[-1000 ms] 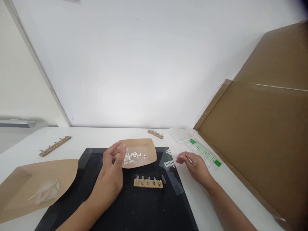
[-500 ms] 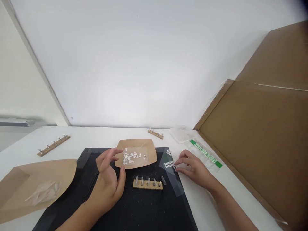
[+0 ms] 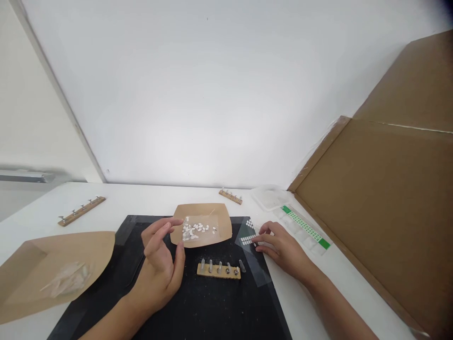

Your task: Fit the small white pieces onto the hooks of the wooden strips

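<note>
My left hand (image 3: 159,262) hovers over the black mat (image 3: 208,311), fingers apart and holding nothing visible, its index fingertip near the rim of a small cardboard tray (image 3: 201,209). In that tray lie small white oval pieces (image 3: 198,227) on a clear film. My right hand (image 3: 283,248) is at a clear sheet of white oval stickers (image 3: 247,240) on the mat's right edge. Its thumb and index tips are drawn close together over the stickers; whatever is between them is too small to make out. Between the hands sits a wooden strip (image 3: 218,271) carrying several clear nail tips, with one loose nail tip (image 3: 242,266) beside it.
A larger cardboard tray (image 3: 21,264) with clear plastic bits stands at the left. Wooden strips with pegs lie at the back left (image 3: 82,211) and back centre (image 3: 230,196). A clear plastic box (image 3: 271,197) and a green-ended card (image 3: 306,226) lie right, beside a cardboard panel (image 3: 382,203).
My right fingertips have shifted slightly left over the stickers and drawn closer together. My left hand has hardly moved. The whole view has shifted slightly.
</note>
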A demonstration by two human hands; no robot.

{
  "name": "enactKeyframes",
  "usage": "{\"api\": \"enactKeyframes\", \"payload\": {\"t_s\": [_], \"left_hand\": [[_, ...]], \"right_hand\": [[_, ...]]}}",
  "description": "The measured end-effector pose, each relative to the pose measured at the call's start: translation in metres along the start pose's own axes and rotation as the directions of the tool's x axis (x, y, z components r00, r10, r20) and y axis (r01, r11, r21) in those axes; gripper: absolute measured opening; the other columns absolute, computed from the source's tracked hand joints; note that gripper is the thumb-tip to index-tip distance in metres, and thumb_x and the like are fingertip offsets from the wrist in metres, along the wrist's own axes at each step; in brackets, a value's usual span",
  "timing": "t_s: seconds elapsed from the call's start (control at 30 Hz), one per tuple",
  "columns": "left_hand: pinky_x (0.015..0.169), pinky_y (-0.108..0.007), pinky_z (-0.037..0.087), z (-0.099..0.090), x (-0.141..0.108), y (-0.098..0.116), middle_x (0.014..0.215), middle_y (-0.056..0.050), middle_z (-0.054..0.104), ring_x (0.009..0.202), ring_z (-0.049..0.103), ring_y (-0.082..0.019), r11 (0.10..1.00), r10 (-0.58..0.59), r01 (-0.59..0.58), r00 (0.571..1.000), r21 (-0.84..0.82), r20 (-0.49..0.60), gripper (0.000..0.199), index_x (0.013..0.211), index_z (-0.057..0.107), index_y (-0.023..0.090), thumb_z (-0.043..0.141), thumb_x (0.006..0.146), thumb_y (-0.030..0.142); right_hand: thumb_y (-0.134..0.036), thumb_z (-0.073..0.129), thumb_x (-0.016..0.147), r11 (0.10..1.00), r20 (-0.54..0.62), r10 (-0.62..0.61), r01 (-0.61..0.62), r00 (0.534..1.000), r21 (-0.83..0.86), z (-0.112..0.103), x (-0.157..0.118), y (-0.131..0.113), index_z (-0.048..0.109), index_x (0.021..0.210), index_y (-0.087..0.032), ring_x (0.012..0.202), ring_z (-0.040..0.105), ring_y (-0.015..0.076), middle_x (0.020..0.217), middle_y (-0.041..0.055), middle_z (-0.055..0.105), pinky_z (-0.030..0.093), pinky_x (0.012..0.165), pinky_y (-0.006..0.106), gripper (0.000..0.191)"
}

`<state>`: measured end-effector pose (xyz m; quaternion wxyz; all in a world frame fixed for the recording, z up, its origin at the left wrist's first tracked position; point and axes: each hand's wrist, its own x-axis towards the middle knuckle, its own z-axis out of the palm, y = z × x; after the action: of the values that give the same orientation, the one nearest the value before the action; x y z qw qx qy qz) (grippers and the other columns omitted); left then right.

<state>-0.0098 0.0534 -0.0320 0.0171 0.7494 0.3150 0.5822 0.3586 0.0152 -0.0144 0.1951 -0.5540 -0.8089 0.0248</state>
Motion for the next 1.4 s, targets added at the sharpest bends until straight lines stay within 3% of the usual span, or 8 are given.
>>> {"api": "enactKeyframes", "payload": {"t_s": [0.23,0.6,0.9,1.03,1.17,1.4], "left_hand": [[0.103,-0.062,0.057,-0.001,-0.002,0.000,0.141,-0.018,0.045,0.127,0.060,-0.031,0.994,-0.053,0.053,0.999,-0.100,-0.003,0.075,0.157,0.029,0.029,0.058,0.095,-0.001],[0.108,-0.062,0.055,-0.001,-0.002,0.000,0.137,-0.016,0.044,0.127,0.058,-0.029,0.995,-0.065,0.061,0.997,-0.080,-0.044,0.062,0.154,0.032,0.029,0.057,0.100,0.008],[0.110,-0.063,0.052,-0.002,-0.003,0.001,0.137,-0.016,0.046,0.127,0.057,-0.029,0.996,-0.061,0.059,0.998,-0.069,-0.026,0.066,0.156,0.029,0.030,0.057,0.101,0.007],[0.110,-0.064,0.047,-0.006,-0.003,0.006,0.135,-0.016,0.052,0.132,0.052,-0.032,0.998,-0.054,0.052,0.996,0.038,0.070,0.067,0.157,0.028,0.028,0.056,0.100,0.007],[0.108,-0.066,0.043,-0.008,-0.005,0.012,0.137,-0.018,0.048,0.132,0.048,-0.036,0.981,-0.081,0.039,0.973,0.190,0.216,0.051,0.150,0.046,0.026,0.053,0.102,0.012],[0.108,-0.059,0.047,-0.006,0.000,0.032,0.139,-0.018,0.040,0.135,0.043,-0.035,0.996,-0.043,0.009,0.917,0.087,0.397,0.042,0.141,0.056,0.025,0.055,0.100,0.014]], "right_hand": [[-0.036,0.062,0.104,1.000,-0.011,-0.017,0.016,1.000,-0.018,0.003,0.005,-0.004,0.080,0.094,-0.030,0.095,0.067,0.0271,0.099,0.0082,0.072,0.057,0.075,0.039,0.022],[-0.034,0.059,0.105,0.999,-0.031,-0.040,0.039,0.999,-0.022,0.007,0.005,-0.004,0.078,0.099,-0.028,0.098,0.068,0.0291,0.097,0.0082,0.077,0.059,0.080,0.042,0.021],[-0.034,0.051,0.109,0.998,-0.025,-0.026,0.024,0.999,-0.062,0.008,0.004,-0.004,0.073,0.096,-0.029,0.098,0.068,0.0275,0.098,0.0072,0.076,0.057,0.076,0.038,0.026],[-0.031,0.049,0.109,0.996,-0.013,0.001,-0.002,1.000,-0.085,0.011,0.002,-0.006,0.068,0.095,-0.027,0.095,0.066,0.0269,0.096,0.0067,0.074,0.054,0.073,0.037,0.024],[-0.027,0.047,0.109,0.995,0.004,0.029,-0.029,1.000,-0.094,0.015,0.000,-0.008,0.065,0.095,-0.028,0.096,0.066,0.0255,0.097,0.0053,0.074,0.052,0.071,0.035,0.023],[-0.028,0.045,0.108,0.991,-0.031,0.117,-0.119,0.993,-0.062,0.014,-0.001,-0.006,0.063,0.096,-0.025,0.086,0.066,0.0230,0.094,0.0052,0.071,0.049,0.069,0.033,0.022]]}}
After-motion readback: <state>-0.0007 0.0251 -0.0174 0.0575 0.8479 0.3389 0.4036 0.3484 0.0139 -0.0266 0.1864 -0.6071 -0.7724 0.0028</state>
